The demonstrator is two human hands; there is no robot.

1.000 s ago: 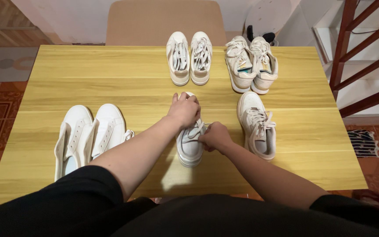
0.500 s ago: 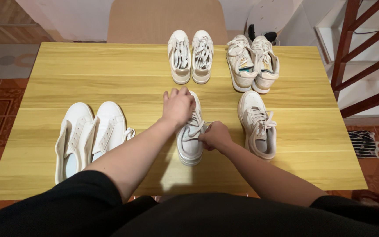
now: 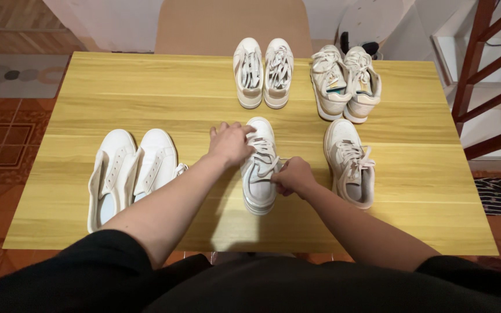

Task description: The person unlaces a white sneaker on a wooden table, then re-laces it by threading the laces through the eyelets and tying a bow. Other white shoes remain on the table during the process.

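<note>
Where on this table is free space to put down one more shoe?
Bare wood on the table: the far left, beyond the white pair, and the near right corner beside the single shoe. Crowded: the middle, where both hands work on the centre shoe, and the far right.

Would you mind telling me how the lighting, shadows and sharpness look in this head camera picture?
Head view: soft, even light with no harsh glare on the wooden table; a pale shadow falls beneath the left hand and right hand beside the middle shoe; shoes are sharp, while the black clothing at the bottom looks soft and close.
</note>
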